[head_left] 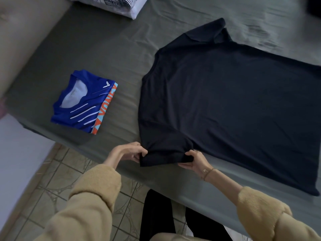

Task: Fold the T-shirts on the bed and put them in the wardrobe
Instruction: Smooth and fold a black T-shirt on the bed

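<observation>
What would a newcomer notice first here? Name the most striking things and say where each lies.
A big dark T-shirt lies spread flat over the right of the bed. The left hand and right hand both grip its near sleeve at the bed's edge. A folded bright blue T-shirt lies apart, to the left.

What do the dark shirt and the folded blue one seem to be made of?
The spread-out dark navy T-shirt looks like matte, soft cotton-type knit: no shine, limp folds. The folded blue sports T-shirt with white stripes looks like smooth synthetic, probably polyester: slight sheen, crisp printed graphics.
</observation>
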`<state>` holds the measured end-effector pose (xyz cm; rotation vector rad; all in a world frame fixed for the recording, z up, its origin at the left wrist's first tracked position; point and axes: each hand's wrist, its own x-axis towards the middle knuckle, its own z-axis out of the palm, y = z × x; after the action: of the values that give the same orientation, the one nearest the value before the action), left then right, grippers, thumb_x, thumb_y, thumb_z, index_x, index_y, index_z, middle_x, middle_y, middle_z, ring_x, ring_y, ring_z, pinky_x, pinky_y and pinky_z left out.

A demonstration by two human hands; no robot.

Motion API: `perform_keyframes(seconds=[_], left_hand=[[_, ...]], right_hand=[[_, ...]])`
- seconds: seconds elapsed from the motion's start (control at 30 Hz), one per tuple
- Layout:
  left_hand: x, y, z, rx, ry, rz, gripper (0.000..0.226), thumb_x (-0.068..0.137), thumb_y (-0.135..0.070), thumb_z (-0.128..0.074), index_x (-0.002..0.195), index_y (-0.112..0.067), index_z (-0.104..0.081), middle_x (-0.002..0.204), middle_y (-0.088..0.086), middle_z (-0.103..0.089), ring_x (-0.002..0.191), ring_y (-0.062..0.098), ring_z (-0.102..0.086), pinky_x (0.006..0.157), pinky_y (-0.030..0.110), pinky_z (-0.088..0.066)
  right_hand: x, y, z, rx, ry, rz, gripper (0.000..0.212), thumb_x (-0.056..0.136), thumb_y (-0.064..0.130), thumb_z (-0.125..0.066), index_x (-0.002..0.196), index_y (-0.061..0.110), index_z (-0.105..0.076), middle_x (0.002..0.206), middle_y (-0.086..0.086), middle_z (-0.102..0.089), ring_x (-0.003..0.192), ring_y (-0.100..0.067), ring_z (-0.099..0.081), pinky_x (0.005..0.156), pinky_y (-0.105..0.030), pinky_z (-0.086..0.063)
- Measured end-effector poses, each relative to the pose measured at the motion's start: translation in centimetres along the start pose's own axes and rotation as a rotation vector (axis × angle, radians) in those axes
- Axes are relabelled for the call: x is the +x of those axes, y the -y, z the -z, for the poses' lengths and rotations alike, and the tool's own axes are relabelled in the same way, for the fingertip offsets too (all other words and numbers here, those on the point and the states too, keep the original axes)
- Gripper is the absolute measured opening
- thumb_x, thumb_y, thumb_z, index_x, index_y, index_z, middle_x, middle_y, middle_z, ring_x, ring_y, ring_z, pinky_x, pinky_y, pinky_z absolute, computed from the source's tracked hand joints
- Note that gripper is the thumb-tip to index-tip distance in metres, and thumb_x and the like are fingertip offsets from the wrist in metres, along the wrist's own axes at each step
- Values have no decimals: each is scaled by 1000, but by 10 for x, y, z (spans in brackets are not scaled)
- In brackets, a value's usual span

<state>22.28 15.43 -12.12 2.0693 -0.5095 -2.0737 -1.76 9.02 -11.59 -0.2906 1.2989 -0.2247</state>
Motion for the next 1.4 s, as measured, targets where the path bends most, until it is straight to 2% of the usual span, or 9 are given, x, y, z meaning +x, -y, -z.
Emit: perform_keyframes(seconds=[0.1,0.2,0.4,0.53,0.67,0.87,1.03,1.17,1.4], left_hand=[[-4,-2,-4,108,103,55,22,84,3,-50,106,4,-52,80,19,-71,72,25,-72,66,29,-57],[0,-10,-3,269,58,95,12,87,-4,-59,98,-2,-54,77,16,-70,62,20,-71,66,27,-58],[7,-30,0,599,34,352,24,98,-22,-50,79,-8,-56,64,-2,-67,63,4,-65,59,21,-45],[4,-30,-1,713,95,460,27,100,-29,-46,82,-11,-55,84,-5,-65,69,4,-62,82,24,-43],[0,-32,3,738,75,428,49,88,-41,-62,120,-4,-56,124,3,-63,101,12,-63,92,28,-42],[7,-35,5,751,17,318,18,90,-31,-63,86,-13,-63,116,3,-68,75,8,-64,81,28,-43],[0,-32,-5,782,177,439,32,95,-23,-56,125,-12,-59,124,-1,-63,91,6,-62,98,25,-37],[-6,-30,-6,636,133,370,46,93,-36,-58,126,-4,-56,129,5,-60,117,13,-58,86,19,-40],[-1,-16,4,393,-43,123,30,77,-25,-78,70,-15,-50,72,-6,-69,68,7,-68,58,17,-42]], right_hand=[[-3,-2,2,-342,-32,48,18,93,3,-46,110,6,-44,107,-12,-58,51,-23,-68,53,-29,-57],[0,-5,9,-734,-184,214,23,87,18,-63,108,9,-59,99,-9,-67,53,-18,-68,56,-26,-56],[4,0,20,-929,-384,353,16,85,34,-63,72,25,-63,62,-3,-65,66,-18,-68,73,-33,-51],[-3,3,17,-1058,-511,388,21,79,49,-63,81,29,-70,77,4,-68,80,-14,-58,66,-26,-42],[-6,12,14,-1038,-530,431,16,81,43,-64,82,28,-70,79,5,-67,89,-17,-60,68,-26,-40],[-5,17,16,-1272,-511,420,11,79,31,-64,86,24,-67,88,3,-69,90,-19,-61,65,-25,-36],[-5,24,11,-1451,-558,456,29,77,36,-64,96,16,-56,93,-3,-63,90,-27,-61,66,-28,-36],[-4,20,8,-1371,-530,492,44,75,45,-67,98,12,-49,85,-2,-59,86,-27,-59,63,-29,-35],[6,8,11,-888,-407,379,35,71,15,-77,92,11,-50,64,6,-53,76,-15,-54,68,-24,-35]])
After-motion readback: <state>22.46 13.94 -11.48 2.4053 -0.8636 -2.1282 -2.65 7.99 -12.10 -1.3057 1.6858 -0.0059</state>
